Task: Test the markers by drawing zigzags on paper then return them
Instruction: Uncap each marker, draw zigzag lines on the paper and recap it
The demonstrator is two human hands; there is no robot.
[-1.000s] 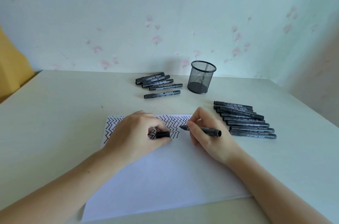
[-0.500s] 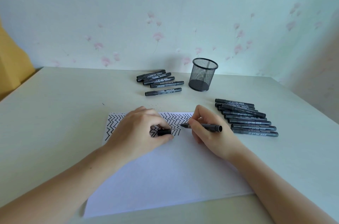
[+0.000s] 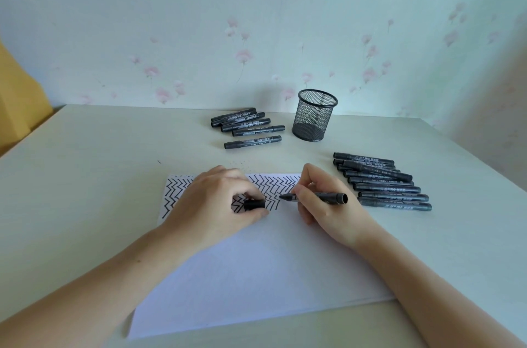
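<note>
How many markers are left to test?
Done: zigzags fill the paper's top strip. In hand: the right hand holds an uncapped marker; the left hand pinches its cap. Left, probably: the right-side pile, about eight.

Pale table (image 3: pixel 85 176): paper (image 3: pixel 256 276), mesh cup (image 3: pixel 315 119), two marker groups (image 3: pixel 248 128) (image 3: pixel 382 182).
</note>
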